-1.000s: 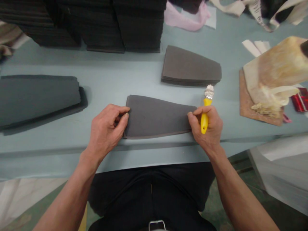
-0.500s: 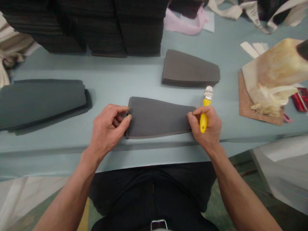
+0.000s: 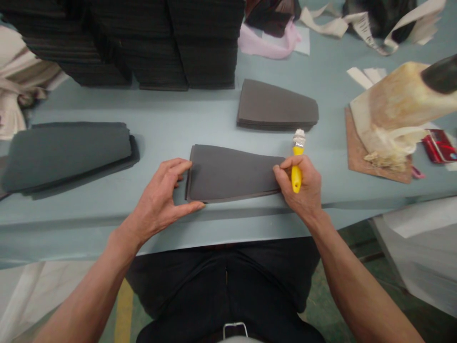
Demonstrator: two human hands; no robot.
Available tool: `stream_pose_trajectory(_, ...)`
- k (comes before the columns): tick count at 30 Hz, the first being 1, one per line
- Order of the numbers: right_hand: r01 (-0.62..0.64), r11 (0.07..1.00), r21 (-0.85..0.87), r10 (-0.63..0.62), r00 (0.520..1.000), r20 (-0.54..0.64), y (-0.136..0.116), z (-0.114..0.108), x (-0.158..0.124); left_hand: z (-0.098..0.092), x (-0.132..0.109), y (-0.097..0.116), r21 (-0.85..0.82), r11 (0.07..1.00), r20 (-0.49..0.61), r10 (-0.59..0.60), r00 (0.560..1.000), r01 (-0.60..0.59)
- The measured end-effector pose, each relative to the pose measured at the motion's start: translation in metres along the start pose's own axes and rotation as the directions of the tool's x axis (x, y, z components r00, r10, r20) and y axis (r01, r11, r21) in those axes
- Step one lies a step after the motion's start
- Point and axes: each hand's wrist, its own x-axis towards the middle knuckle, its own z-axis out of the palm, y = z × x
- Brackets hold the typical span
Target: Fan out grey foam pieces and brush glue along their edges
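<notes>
A small stack of dark grey tapered sheets [image 3: 233, 174] lies flat in front of me, its wide end to the left. At that end my left hand [image 3: 162, 195] is open, thumb along the near corner and fingers by the left edge. My right hand [image 3: 302, 183] is closed round a paintbrush [image 3: 297, 177] with a yellow handle, bristles pointing away and coated white. The thumb and forefinger of that hand also touch the narrow right end of the sheets. Just beyond lies another stack of brownish-grey tapered sheets [image 3: 277, 105].
Dark green tapered sheets [image 3: 71, 152] lie at left. Tall black stacks [image 3: 153, 47] stand at the back. On the right, a stained pale container [image 3: 389, 102] leans over a brown board [image 3: 357, 159], near a red object [image 3: 440, 146]. The table's front edge runs close to my body.
My left hand has let go its pinch on the wide end and spread, the thumb shifting to the near corner. The right hand keeps the brush at the narrow end.
</notes>
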Motion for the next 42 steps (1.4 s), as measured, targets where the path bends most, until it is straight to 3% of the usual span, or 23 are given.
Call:
stream_pose_trajectory(15,-0.002,0.999,0.053,0.002,1.0,0.008,0.001,-0.002,0.0,0.002,-0.003,-0.001,0.046,0.996,-0.008,0.081,0.997,-0.08)
stream_pose_trajectory(28,0.075,0.997,0.008,-0.075,0.996,0.048,-0.001,-0.007,0.004,0.002,-0.002,0.002,0.039,0.999,0.0,0.028,1.0,-0.028)
stream_pose_trajectory(33,0.052,0.999,-0.01,-0.052,0.997,0.049,-0.003,-0.006,0.007,0.002,-0.003,0.0,0.019,1.0,0.005,0.008,1.0,-0.008)
stream_pose_trajectory(42,0.107,0.988,0.115,-0.118,0.989,0.092,-0.004,-0.004,0.012,0.004,-0.003,0.0,0.027,0.999,-0.008,0.029,1.0,-0.029)
